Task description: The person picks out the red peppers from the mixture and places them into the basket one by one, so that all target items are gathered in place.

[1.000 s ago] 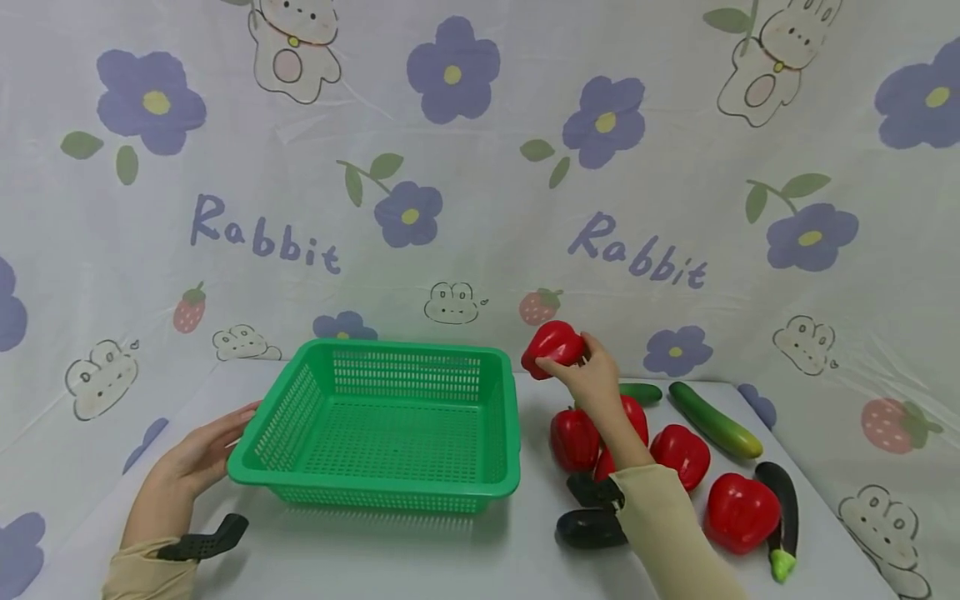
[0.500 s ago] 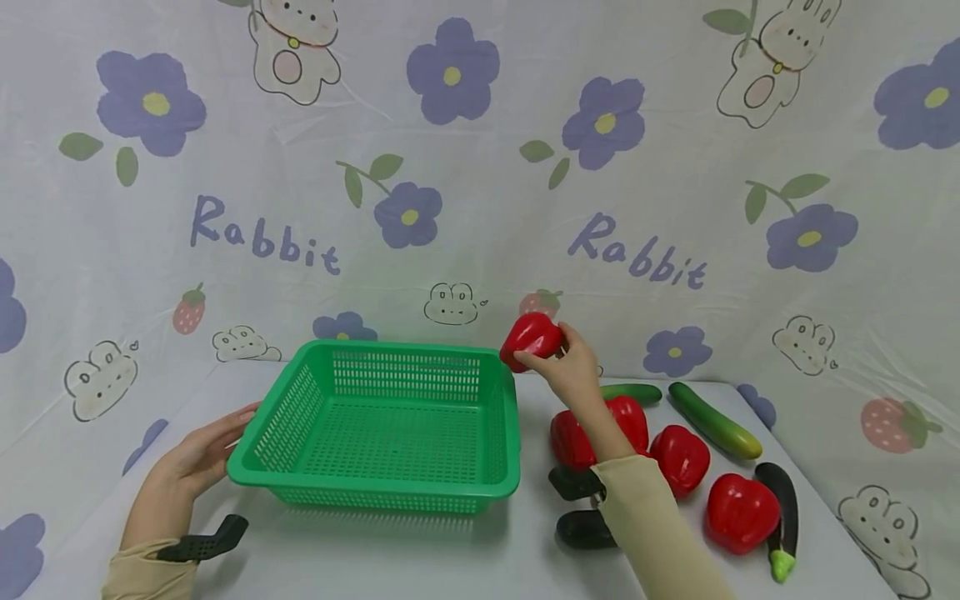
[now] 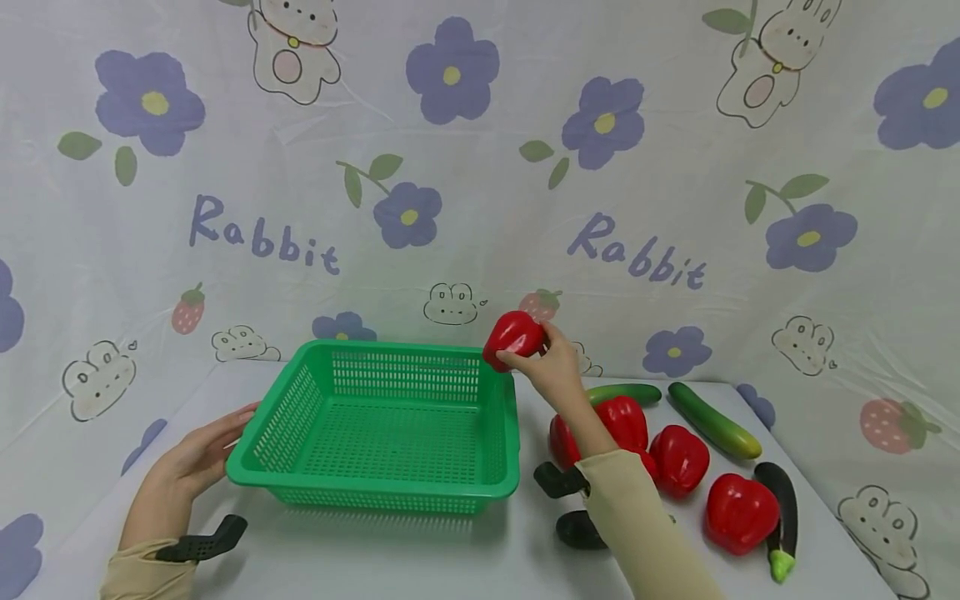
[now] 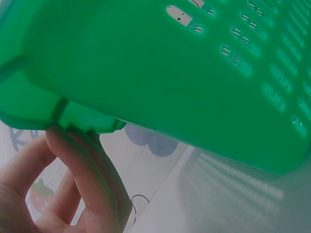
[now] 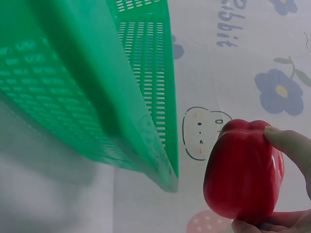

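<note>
My right hand [image 3: 553,367] holds a glossy red bell pepper [image 3: 514,340] between thumb and fingers, up at the far right corner of the basket's rim. In the right wrist view the pepper [image 5: 243,170] hangs beside the basket wall [image 5: 112,97], thumb on its top end and fingers at the lower end. My left hand [image 3: 198,454] grips the left edge of the green plastic basket [image 3: 382,492]. Seen from the left wrist, the fingers [image 4: 82,165] bend up to the underside of the rim [image 4: 82,116]. Nothing lies inside the basket.
Right of the basket lie more red bell peppers [image 3: 742,512], two cucumbers [image 3: 716,419], a long dark eggplant [image 3: 782,500] and another dark eggplant [image 3: 577,530] partly under the right sleeve. A printed cloth [image 3: 480,208] hangs behind the white table [image 3: 360,558].
My right hand has moved left with the red bell pepper, from right of the basket to over its far right corner. The left hand and the basket have stayed put.
</note>
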### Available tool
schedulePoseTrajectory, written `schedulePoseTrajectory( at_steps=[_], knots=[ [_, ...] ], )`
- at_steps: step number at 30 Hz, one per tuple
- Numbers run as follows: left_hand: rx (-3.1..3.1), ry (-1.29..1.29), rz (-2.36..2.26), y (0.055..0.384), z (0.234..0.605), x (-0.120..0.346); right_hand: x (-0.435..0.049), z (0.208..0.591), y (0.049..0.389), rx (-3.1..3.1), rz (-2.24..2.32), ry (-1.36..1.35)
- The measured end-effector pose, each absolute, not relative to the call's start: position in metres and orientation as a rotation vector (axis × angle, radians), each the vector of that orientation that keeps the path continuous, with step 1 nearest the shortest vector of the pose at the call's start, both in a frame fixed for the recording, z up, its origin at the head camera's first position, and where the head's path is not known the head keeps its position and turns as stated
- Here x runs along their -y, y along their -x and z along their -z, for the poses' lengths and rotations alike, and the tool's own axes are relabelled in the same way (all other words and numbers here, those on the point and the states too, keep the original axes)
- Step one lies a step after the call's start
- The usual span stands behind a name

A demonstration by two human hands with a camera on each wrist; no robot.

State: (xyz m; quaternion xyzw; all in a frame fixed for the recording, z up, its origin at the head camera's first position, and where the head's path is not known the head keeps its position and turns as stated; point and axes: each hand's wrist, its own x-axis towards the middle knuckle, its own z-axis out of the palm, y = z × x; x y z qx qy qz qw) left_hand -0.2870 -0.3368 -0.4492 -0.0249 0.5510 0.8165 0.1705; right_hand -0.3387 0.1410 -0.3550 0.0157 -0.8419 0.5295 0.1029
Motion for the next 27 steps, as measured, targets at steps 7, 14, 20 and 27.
schedulePoseTrajectory(
  at_steps=[7,14,20,27],
  knots=[
    [-1.523,0.092,-2.342,0.286,0.448,0.337,-0.13,0.355,0.339,2.469,-1.565,-0.085],
    [-1.525,0.074,-2.347,0.286,0.449,0.336,-0.121,0.356,0.341,2.466,-1.553,-0.119],
    [-1.595,0.055,-2.313,0.287,0.451,0.337,-0.114,0.356,0.342,2.472,-1.553,-0.152],
    [-1.578,0.022,-2.317,0.288,0.452,0.337,-0.11,0.356,0.346,2.501,-1.539,-0.167]
  ],
)
